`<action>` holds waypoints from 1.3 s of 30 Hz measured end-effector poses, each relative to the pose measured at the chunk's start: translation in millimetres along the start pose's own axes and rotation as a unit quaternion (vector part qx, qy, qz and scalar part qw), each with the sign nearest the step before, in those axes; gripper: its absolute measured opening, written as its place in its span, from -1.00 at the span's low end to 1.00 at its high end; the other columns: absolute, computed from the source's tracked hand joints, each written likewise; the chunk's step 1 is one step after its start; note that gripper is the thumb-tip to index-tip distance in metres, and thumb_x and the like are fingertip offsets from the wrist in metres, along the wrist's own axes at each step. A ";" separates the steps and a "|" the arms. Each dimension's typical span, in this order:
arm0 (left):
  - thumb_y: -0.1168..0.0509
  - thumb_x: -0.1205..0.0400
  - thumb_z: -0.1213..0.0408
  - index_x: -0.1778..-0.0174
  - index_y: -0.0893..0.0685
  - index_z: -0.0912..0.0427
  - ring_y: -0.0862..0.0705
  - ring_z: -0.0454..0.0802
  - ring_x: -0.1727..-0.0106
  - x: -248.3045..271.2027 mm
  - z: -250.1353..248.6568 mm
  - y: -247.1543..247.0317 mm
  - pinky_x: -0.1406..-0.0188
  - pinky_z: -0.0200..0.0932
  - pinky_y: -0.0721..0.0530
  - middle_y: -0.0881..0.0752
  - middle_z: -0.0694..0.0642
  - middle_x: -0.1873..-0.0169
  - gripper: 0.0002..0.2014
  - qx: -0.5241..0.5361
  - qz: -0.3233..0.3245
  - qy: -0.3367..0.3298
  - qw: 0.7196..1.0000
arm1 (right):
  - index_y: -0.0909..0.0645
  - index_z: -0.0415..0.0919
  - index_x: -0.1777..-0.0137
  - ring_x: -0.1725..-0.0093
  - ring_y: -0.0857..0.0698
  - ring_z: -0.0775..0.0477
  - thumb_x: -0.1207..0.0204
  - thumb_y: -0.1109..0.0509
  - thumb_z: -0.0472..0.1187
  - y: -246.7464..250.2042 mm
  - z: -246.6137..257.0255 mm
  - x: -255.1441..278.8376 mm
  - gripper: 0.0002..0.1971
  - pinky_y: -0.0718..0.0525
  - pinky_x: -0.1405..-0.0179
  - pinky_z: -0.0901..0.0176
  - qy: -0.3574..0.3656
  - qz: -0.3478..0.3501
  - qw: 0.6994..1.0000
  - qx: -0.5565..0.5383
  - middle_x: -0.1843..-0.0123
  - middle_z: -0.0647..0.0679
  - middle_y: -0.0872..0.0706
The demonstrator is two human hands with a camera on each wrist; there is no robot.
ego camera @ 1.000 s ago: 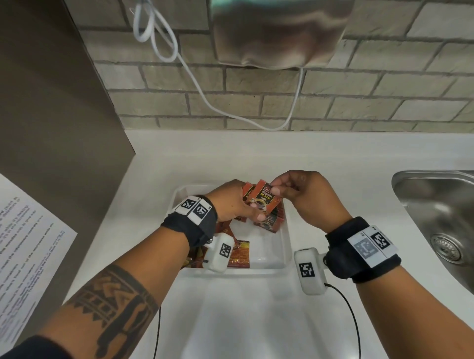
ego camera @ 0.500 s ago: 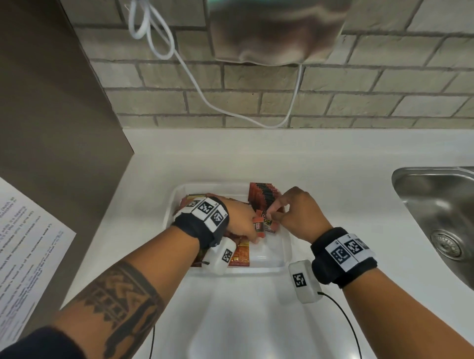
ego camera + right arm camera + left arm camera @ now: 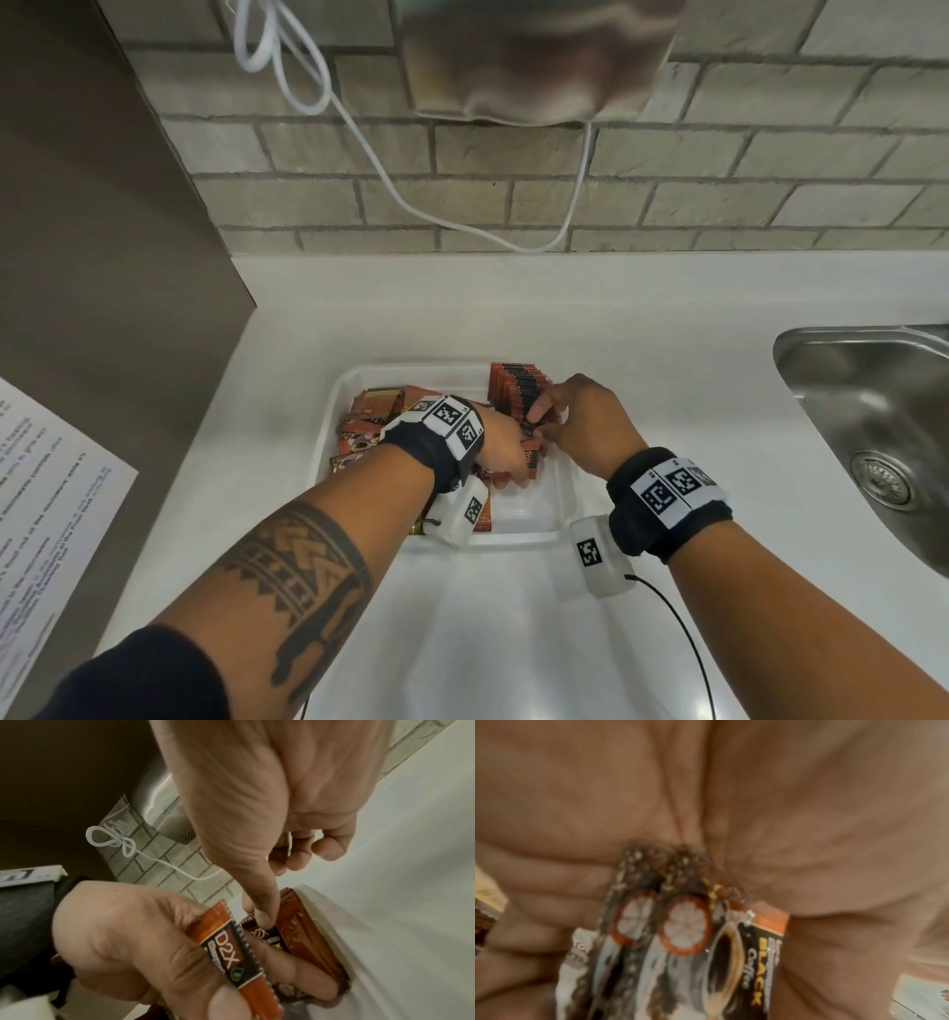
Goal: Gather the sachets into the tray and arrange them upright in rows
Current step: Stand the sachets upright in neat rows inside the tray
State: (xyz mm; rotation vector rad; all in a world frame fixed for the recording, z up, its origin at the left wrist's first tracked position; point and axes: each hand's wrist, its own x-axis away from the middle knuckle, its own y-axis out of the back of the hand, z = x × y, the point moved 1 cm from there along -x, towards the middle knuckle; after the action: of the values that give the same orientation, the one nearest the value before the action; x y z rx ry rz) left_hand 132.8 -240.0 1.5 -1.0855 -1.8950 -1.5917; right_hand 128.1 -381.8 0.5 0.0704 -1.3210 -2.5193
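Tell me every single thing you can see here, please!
Upright row of orange-black sachets: several, tray's far right.
Loose orange sachets: several, lying jumbled, tray's left.
Clear plastic tray: one, on counter.
White counter: one.
Steel sink: one, right.
White cable: one, on brick wall.
Printed paper sheet: one, left.
Left hand: grips a few sachets.
Right hand: pinches one sachet at the row.

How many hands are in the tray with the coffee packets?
2. The left hand grips sachets over the tray middle; the right hand pinches a single sachet against the upright row, far right.
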 end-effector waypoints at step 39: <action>-0.58 -0.54 0.26 0.07 -0.78 0.05 -0.76 -0.22 0.14 34.5 41.6 7.5 0.06 -0.36 -0.68 -0.82 -0.12 0.20 -0.87 0.368 -0.147 -0.212 0.893 | -0.78 -0.04 0.11 0.22 -0.70 0.28 -0.54 -0.57 -0.25 23.7 19.8 21.3 -0.92 -0.63 0.15 0.50 0.071 -0.058 0.972 -0.214 0.23 0.15 -0.80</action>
State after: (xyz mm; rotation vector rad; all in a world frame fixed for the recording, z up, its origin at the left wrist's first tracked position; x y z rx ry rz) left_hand 124.4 -190.0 21.8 -0.8573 -2.7255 -0.6199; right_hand 109.9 -384.7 33.2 0.2345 -0.7172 -2.7799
